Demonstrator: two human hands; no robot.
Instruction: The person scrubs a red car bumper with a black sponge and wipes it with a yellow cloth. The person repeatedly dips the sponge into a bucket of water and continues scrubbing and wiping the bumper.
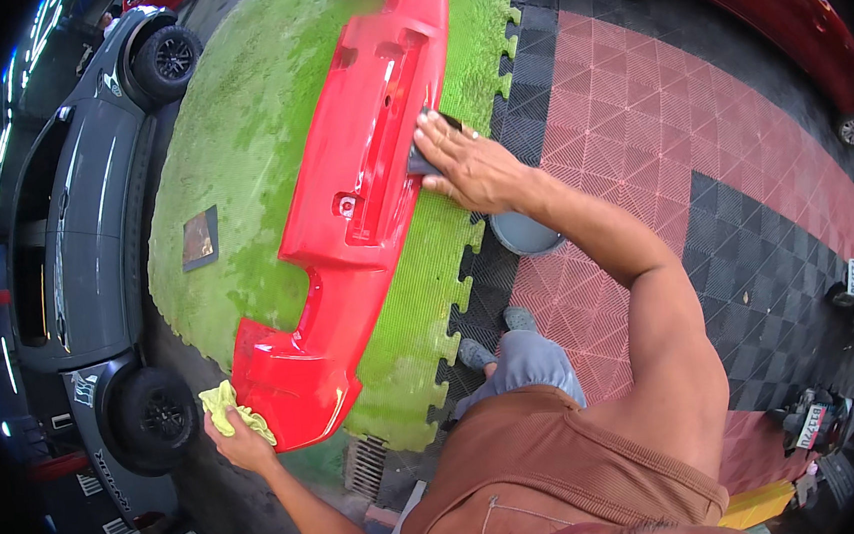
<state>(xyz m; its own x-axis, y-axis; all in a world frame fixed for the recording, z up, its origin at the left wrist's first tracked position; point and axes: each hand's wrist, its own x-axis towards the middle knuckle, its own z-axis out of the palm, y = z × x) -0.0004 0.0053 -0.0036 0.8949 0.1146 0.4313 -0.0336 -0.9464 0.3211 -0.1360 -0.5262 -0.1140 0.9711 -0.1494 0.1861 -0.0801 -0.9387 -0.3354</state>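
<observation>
Two hands, one red bumper [339,173]: we see the right hand [464,167] pressing a dark pad [423,159], the left hand [240,444] grasping a yellow-green cloth [228,411].
The right fingers lie nearly straight and close together over the pad, at the bumper's long edge; the left fingers curl around the cloth at the bumper's lower corner. Right of the right fingers we find a narrow strip of green mat [238,161], then its toothed border; left of them, past the bumper, the mat spreads wide. We count one dark square sheet [200,239] up from the left fingers, one bucket [525,233] near the right wrist, one grey truck [95,193] left of both hands, and one red car [759,20] well apart, up and right.
</observation>
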